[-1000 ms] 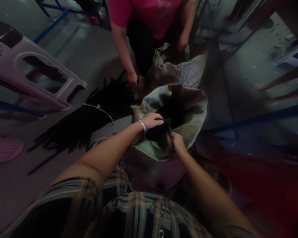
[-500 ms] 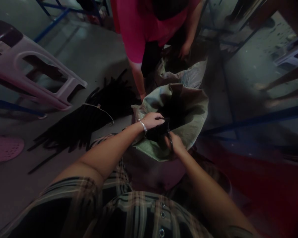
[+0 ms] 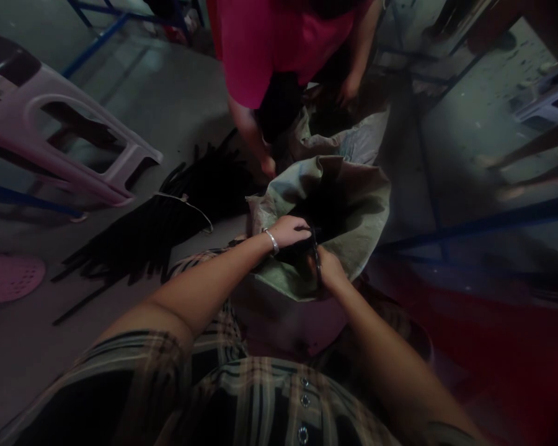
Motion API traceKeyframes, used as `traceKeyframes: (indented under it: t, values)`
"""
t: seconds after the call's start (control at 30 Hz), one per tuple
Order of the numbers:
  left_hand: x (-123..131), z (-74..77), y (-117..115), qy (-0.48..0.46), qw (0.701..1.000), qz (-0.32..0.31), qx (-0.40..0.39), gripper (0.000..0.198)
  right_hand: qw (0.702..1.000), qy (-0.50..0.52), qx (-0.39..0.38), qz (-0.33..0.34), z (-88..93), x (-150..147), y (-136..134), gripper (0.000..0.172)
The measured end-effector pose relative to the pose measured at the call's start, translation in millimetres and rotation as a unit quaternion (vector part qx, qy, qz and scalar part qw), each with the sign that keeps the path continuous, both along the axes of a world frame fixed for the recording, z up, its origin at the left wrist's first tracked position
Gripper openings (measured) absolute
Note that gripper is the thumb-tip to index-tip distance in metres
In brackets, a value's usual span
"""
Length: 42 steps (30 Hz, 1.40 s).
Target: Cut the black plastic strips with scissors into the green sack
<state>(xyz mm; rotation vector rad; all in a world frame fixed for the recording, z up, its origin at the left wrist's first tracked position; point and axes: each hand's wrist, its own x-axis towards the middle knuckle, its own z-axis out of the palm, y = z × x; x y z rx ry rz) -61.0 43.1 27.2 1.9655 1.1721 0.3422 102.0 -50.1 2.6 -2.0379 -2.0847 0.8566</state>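
Observation:
A wide-mouthed woven sack (image 3: 369, 217) stands open in front of me, with dark contents deep inside that I cannot make out. Over its near rim, my left hand (image 3: 289, 231), with a bracelet at the wrist, pinches a small black piece whose shape is lost in the shadow. Close beside it, my right hand (image 3: 331, 267) is closed around the dark looped handles of what look like scissors (image 3: 318, 263). Their blades point toward the left hand's fingertips and are hard to see.
Across from me a person in a pink top (image 3: 279, 49) reaches down beside a second sack (image 3: 365, 137). A tied bundle of black strips (image 3: 139, 238) lies on the floor at left. Near it are a plastic stool (image 3: 93, 133) and a pink clog (image 3: 9, 279). Blue metal bars (image 3: 483, 226) run at right.
My left hand has shifted slightly right, closer to the scissors, and less of the black piece shows. The other person's arm at left has drawn back from the sack's rim.

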Motion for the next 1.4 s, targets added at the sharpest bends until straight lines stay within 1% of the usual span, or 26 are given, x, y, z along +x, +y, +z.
traceKeyframes:
  t: [0.17, 0.37, 0.43, 0.6, 0.87, 1.07, 1.2, 1.3, 1.4]
  values:
    - [-2.3, 2.4, 1.4, -0.007, 1.000, 0.005, -0.008, 0.031, 1.000, -0.022, 0.016, -0.014, -2.7, -0.2, 0.0, 0.025]
    - [-8.9, 9.5, 3.7, -0.013, 0.999, 0.005, -0.053, 0.034, 0.998, 0.017, 0.037, -0.048, -5.8, 0.7, -0.1, 0.026]
    - [-10.1, 8.6, 4.6, -0.019, 0.997, 0.011, -0.067, 0.036, 0.997, 0.035, 0.033, -0.060, -5.4, 1.2, -0.3, 0.026]
    - [-9.9, 3.9, 7.1, -0.026, 0.997, 0.021, -0.072, 0.034, 0.996, 0.054, 0.025, -0.072, -4.4, 2.0, 0.3, 0.028]
    - [-11.6, 3.6, 9.8, -0.061, 0.989, 0.030, -0.133, 0.033, 0.994, 0.065, 0.027, -0.081, -10.1, 1.9, 1.3, 0.028]
    - [-11.4, 3.1, 11.4, -0.062, 0.988, 0.037, -0.140, 0.032, 0.991, 0.089, 0.033, -0.090, -10.9, 3.0, 1.1, 0.032]
    - [-12.1, 2.5, 12.1, -0.070, 0.986, 0.052, -0.143, 0.030, 0.988, 0.104, 0.042, -0.105, -12.7, 5.8, 4.0, 0.034]
    - [-12.2, 1.6, 12.5, -0.090, 0.985, 0.062, -0.135, 0.029, 0.991, 0.097, 0.044, -0.083, -13.4, 6.1, 4.8, 0.033]
    - [-10.5, 1.4, 11.8, -0.111, 0.981, 0.072, -0.142, 0.027, 0.996, 0.071, 0.020, -0.046, -12.3, 3.7, 3.5, 0.029]
